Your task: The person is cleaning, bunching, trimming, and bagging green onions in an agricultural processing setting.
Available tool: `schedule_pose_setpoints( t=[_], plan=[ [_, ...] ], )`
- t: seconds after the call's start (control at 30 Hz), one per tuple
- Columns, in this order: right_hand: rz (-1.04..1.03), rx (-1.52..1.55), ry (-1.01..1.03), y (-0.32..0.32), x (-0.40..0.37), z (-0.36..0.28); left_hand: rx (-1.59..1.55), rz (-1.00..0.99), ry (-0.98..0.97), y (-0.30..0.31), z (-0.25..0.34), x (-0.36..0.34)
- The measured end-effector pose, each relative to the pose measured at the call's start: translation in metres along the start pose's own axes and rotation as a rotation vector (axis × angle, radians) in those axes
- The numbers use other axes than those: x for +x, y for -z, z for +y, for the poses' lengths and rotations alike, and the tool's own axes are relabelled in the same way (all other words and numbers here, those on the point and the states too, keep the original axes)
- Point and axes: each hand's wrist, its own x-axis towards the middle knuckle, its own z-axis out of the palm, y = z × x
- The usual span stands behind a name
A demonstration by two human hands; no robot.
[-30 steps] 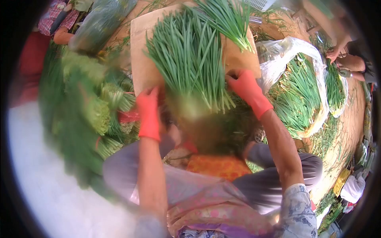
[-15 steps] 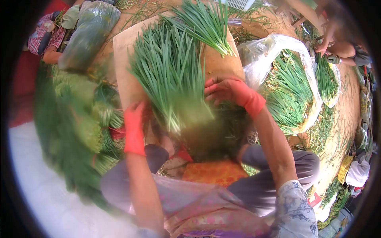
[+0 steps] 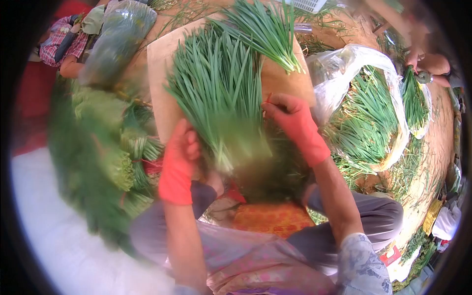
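Note:
A large bunch of green chives (image 3: 216, 93) lies on a tan board (image 3: 160, 64), its pale cut ends toward me and blurred. Beside the lower left of the bunch is my left hand (image 3: 178, 164) in a red rubber glove, fingers curled in; whether they hold anything is hidden. My right hand (image 3: 297, 123), gloved in red too, is at the bunch's right edge. Its thumb and forefinger pinch a thin red strand (image 3: 269, 97). A smaller chive bunch (image 3: 268, 34) rests at the board's top right.
On the right stands an open clear plastic bag (image 3: 351, 56) full of loose chives (image 3: 368, 118). Tied bundles (image 3: 140, 172) lie at left. Another person's hands (image 3: 418, 71) hold chives at far right; a person in a checked shirt (image 3: 61, 42) is at top left.
My right hand has closed into a pinch, with a thin red strand now showing at its fingertips. My left hand has turned and curled its fingers. The view has shifted slightly.

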Motion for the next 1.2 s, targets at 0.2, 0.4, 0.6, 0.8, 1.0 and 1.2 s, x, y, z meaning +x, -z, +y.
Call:
schedule_pose_setpoints(
  t=[0.2, 0.4, 0.6, 0.8, 1.0, 1.2],
  plan=[
    [-0.018, -0.697, 0.667, -0.031, 0.014, -0.050, 0.609, 0.087, -0.126, -0.048, 0.007, -0.019],
    [-0.232, -0.591, 1.044, -0.094, 0.042, -0.081, 0.536, -0.145, 0.034, 0.008, 0.032, -0.004],
    [-0.347, -0.362, 0.809, -0.178, 0.056, -0.041, 0.500, -0.081, -0.075, 0.026, 0.018, 0.028],
    [-0.262, -0.597, 0.717, -0.218, 0.062, -0.034, 0.510, 0.027, -0.150, 0.000, 0.006, 0.050],
    [-0.089, -0.761, 0.792, -0.223, 0.054, -0.027, 0.499, 0.074, -0.203, -0.008, 0.003, 0.048],
    [-0.087, -0.710, 0.774, -0.205, 0.050, -0.036, 0.469, 0.098, -0.243, -0.008, -0.001, 0.043]
  ],
)
